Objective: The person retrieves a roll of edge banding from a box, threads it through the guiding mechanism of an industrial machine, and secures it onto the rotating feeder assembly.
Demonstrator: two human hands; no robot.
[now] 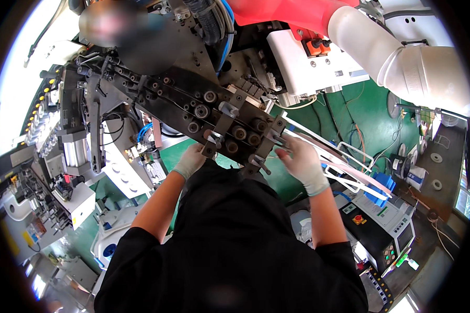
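Note:
A dark metal roller unit (188,112) with several round rollers lies diagonally before me. Clamp screws with grey handles sit along it. My left hand (191,159), in a pale glove, is at the unit's near edge, beside a crossbar with a clamp screw (214,140); its fingertips are partly hidden there. At the unit's right end my gloved right hand (302,160) reaches toward a clamp handle (277,136). Its thumb and forefinger are apart, with nothing visible between them. Another clamp handle (260,164) sticks out just left of that hand.
A red and whitish robot arm (371,47) hangs over the upper right, above a white box (310,62). White rails (344,172) extend to the right of my right hand. A control panel (376,229) stands at lower right. Machinery with a cylinder (75,151) is on the left.

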